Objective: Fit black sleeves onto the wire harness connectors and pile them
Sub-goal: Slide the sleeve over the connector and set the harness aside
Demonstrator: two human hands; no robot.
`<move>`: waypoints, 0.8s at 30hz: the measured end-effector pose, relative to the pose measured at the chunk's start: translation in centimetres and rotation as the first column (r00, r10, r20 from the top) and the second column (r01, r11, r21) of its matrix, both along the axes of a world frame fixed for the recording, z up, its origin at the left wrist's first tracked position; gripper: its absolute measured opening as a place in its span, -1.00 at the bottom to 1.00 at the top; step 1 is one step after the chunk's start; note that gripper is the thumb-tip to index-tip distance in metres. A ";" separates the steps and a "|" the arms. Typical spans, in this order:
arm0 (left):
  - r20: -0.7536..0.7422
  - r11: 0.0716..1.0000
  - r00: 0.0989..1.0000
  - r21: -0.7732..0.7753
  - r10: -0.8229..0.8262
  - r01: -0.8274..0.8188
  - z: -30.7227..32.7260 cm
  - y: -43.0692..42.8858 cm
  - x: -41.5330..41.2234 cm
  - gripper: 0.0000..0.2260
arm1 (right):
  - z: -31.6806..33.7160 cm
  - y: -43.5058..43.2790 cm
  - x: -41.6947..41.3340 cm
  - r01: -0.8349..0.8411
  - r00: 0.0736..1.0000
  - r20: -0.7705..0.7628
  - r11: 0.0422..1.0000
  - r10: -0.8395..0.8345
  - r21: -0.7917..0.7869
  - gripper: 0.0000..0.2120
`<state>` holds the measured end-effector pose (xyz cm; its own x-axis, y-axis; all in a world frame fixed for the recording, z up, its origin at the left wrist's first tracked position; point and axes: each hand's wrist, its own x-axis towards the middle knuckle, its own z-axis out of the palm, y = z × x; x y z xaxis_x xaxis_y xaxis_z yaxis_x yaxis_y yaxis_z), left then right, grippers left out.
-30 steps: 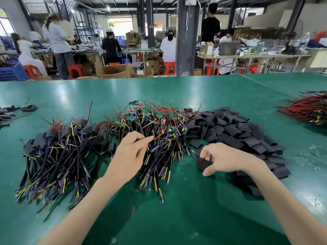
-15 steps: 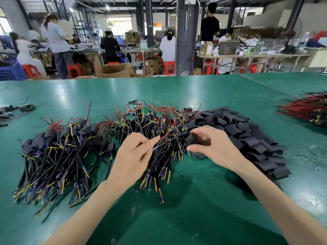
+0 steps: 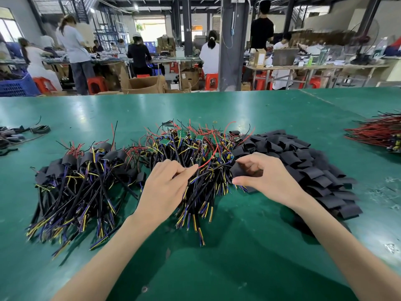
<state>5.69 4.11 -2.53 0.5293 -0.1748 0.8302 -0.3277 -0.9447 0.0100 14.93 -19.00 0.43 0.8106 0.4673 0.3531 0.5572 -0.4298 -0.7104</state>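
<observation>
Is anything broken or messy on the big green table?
Nothing looks broken. The three heaps are tangled but sorted: sleeved harnesses on the left, bare harnesses in the middle, sleeves on the right. Only pale scuffs mark the table near its right edge.

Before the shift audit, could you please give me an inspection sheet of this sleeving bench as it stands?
Surface: green table, with pale scuffs near its right edge.
Job's things: sleeved harness pile on the left; unsleeved harness pile in the middle; loose black sleeves heaped on the right.
Clutter: black oddments at the far left edge.
Grippers: left hand pinches a wire in the unsleeved harness pile; right hand pinches one black sleeve beside that pile.
Cables: red wire bundle at the far right edge.
Surroundings: people at benches behind, red stools, cardboard box, blue crate.
</observation>
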 end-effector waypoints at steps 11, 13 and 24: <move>0.047 0.998 0.998 0.059 -0.031 0.028 -0.5 -0.2 0.2 -0.73 | -0.2 0.1 0.2 0.031 1.000 0.000 0.998 -0.031 0.063 -0.65; 0.057 0.997 0.997 0.060 -0.045 0.042 -0.6 -0.3 0.2 -0.71 | -0.3 0.0 0.4 0.035 0.999 -0.018 0.997 -0.034 0.064 -0.65; 0.086 0.997 0.994 0.054 -0.062 0.057 -0.7 -0.3 0.2 -0.67 | -0.4 -0.3 0.7 -0.024 0.997 -0.076 0.997 0.029 0.069 -0.58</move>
